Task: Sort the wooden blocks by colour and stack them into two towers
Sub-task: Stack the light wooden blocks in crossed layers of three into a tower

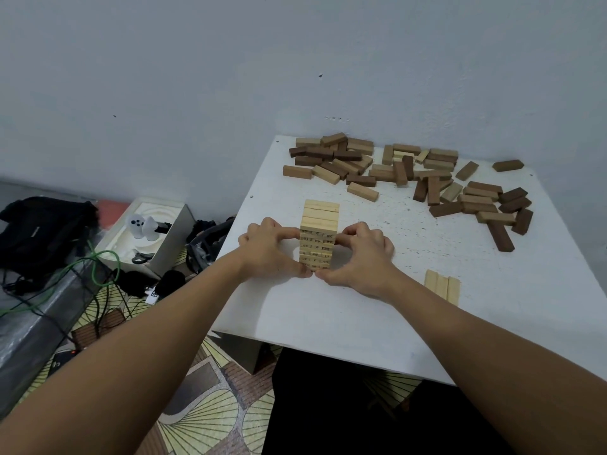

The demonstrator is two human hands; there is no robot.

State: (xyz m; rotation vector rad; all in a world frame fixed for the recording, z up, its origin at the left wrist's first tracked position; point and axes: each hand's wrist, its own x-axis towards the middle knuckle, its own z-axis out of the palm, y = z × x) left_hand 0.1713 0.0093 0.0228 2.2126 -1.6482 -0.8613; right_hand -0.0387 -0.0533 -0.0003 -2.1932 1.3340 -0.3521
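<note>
A tower of pale wooden blocks [319, 224] stands upright near the left side of the white table [328, 316]. My left hand [271, 249] grips its left side, fingers curled at the top and thumb near the base. On the opposite side my right hand [361, 257] holds the tower the same way. Both thumbs meet at the foot of the tower. Three pale blocks [442, 286] lie side by side to the right of my right wrist. A loose heap of brown and pale blocks [410, 178] spreads across the far part of the table.
The wall runs right behind the table. Left of the table, on the floor, are an open white box [147, 238], a black bag [42, 234], cables and a green cord [98, 264]. The table's near edge slants across the patterned floor.
</note>
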